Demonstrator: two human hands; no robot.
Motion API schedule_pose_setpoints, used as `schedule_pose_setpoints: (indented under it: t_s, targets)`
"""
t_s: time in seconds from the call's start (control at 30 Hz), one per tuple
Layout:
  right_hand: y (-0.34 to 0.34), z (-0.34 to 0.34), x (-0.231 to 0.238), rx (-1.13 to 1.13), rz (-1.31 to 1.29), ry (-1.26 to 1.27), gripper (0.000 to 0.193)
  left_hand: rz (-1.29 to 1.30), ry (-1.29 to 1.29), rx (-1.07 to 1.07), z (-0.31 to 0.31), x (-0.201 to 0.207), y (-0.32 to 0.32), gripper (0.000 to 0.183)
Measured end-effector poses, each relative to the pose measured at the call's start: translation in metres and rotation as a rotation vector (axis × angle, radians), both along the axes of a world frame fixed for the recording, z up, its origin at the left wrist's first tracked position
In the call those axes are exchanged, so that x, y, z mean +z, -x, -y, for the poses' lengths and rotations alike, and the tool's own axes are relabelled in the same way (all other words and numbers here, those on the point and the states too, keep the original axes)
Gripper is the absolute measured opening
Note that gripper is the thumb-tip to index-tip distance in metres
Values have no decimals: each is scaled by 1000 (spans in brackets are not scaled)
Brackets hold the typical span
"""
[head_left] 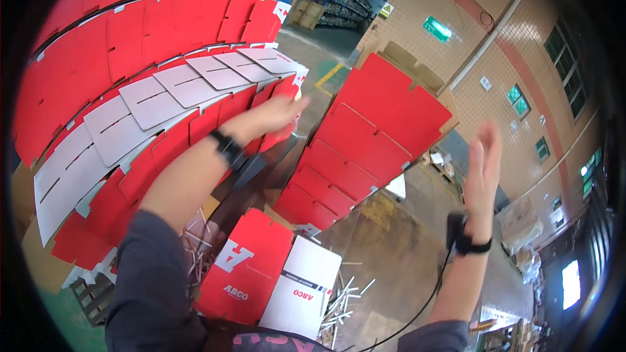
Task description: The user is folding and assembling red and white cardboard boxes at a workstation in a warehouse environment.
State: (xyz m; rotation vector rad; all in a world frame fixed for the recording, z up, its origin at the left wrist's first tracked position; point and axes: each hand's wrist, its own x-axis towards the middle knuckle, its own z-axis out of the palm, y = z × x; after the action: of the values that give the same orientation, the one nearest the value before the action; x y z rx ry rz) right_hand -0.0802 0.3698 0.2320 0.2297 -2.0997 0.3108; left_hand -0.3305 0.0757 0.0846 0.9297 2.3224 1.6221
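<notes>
My left hand (277, 114) reaches forward and rests on the edge of a tall stack of flat red and white die-cut cardboard sheets (150, 101) at my left; whether its fingers grip a sheet is hidden. A black band sits on that wrist. My right hand (482, 169) is raised in the air at the right, fingers straight and apart, holding nothing, with a black wrist strap and a cable running down from it. A second stack of red cardboard sheets (372, 137) stands between the two hands.
A flat red and white carton blank (261, 274) lies near my body, with thin cardboard strips (342, 296) scattered on the concrete floor. A tiled wall with windows (521, 101) runs along the right. Warehouse racks (339, 0) show through a far doorway.
</notes>
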Motion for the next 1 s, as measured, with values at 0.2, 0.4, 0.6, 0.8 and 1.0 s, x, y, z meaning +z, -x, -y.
schedule_pose_setpoints:
  t_s: [0.2,0.4,0.6,0.8,1.0]
  targets:
    - [-162,21,-345,-528,1361,412,53,166,345,351,80,-270,-160,74]
    - [-199,118,-420,-108,798,1301,50,324,-5,301,111,-325,-246,43]
    - [-226,107,-346,-283,698,1142,48,629,-473,45,127,-179,-274,48]
    - [-172,106,-214,-118,-121,167,68,438,-386,-561,121,-102,-263,90]
    - [-180,90,-208,25,111,43,48,55,-277,-947,67,-35,-287,56]
